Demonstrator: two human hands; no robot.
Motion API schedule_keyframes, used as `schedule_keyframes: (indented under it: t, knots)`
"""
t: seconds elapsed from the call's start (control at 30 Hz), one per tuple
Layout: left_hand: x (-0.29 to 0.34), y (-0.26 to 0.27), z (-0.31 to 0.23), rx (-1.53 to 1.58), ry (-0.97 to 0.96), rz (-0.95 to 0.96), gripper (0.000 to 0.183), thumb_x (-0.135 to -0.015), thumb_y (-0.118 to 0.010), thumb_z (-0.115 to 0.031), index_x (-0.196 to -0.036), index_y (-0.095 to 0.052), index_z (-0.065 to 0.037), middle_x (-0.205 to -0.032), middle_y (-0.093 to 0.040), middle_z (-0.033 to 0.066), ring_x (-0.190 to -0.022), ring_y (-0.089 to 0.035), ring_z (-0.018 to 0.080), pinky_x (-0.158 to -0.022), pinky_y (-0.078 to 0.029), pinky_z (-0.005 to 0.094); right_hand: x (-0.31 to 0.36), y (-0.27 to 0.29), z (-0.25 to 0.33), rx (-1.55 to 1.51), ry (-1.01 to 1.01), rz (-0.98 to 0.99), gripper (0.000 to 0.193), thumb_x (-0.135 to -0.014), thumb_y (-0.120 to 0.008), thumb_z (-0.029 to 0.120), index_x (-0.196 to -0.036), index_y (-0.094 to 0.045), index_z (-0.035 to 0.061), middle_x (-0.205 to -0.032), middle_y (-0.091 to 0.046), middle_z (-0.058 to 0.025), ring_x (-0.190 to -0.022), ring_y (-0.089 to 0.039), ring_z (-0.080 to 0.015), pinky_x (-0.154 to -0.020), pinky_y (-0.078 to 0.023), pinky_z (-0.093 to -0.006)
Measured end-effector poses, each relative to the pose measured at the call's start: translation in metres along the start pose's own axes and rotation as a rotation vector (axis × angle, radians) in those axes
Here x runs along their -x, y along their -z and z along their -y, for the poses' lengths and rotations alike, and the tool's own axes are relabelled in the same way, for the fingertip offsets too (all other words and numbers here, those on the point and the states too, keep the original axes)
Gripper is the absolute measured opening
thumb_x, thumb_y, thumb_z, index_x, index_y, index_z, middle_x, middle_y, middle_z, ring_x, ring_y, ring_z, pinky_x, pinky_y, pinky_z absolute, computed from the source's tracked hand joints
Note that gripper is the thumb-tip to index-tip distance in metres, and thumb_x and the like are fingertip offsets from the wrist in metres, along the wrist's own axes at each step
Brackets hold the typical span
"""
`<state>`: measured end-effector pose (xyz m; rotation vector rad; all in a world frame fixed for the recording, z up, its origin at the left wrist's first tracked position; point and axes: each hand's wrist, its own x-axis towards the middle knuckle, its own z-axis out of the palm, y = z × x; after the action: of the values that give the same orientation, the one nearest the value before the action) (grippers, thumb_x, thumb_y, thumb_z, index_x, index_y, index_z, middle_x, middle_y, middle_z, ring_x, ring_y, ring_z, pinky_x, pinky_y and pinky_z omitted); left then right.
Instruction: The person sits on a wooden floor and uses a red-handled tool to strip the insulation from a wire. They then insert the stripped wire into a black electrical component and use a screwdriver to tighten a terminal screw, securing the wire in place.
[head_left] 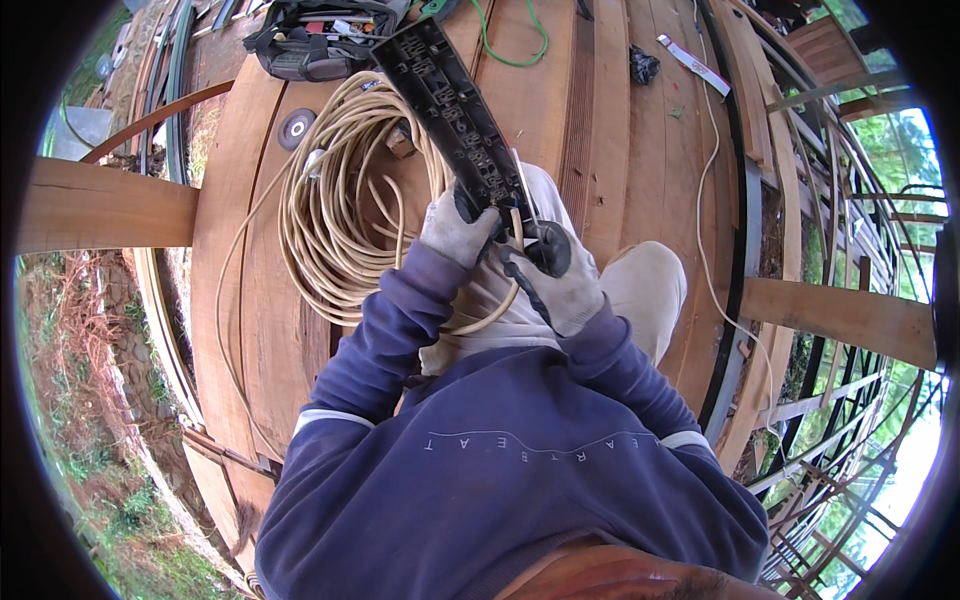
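A long black power strip housing (pixel 455 110) slants up and away from my lap, its open, ribbed inner side facing me. Gripping its near end is my left hand (pixel 455 228), in a grey and black work glove. My right hand (pixel 562 285), gloved alike, is closed beside that end, its fingers at a beige cable (pixel 517 232) that runs up to the housing. Thin wires stand along the housing's right edge near my fingers. The exact contact of the right fingertips is partly hidden. A big coil of the beige cable (pixel 300 225) lies left of my hands.
On the wooden planks (pixel 240 330) lie a round disc (pixel 296 129) and, farther off, an open tool bag (pixel 322 38). A green cord (pixel 510 62) loops at the back. A white strip-shaped object (pixel 694 65) and a thin pale cord (pixel 703 200) lie to the right.
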<state>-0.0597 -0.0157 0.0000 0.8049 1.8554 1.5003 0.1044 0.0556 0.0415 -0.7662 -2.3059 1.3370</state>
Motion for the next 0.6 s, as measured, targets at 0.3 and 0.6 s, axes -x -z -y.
schedule_keyframes:
  t: [0.3,0.6]
  knots:
    - [0.002,-0.010,0.015,-0.076,-0.063,-0.009,0.040,-0.084,-0.067,-0.013,-0.120,-0.058,0.003,-0.096,-0.073,0.0193,-0.092,-0.072,0.0326,-0.082,-0.057,0.0395,-0.011,-0.017,-0.007,-0.933,-0.574,-0.061,0.016,-0.100,-0.060,0.014,-0.106,-0.064,-0.0005,-0.072,-0.061,-0.0023,-0.056,-0.053,-0.0059,-0.048,-0.041,-0.0202]
    - [-0.003,-0.008,0.021,-0.127,-0.149,-0.024,0.039,-0.084,-0.066,-0.012,-0.119,-0.058,0.003,-0.098,-0.073,0.0202,-0.094,-0.072,0.0341,-0.082,-0.057,0.0411,-0.017,0.000,-0.005,-0.995,-0.538,0.108,0.011,-0.098,-0.060,0.013,-0.102,-0.063,0.0029,-0.074,-0.063,-0.0045,-0.051,-0.052,-0.0075,-0.042,-0.037,-0.0203]
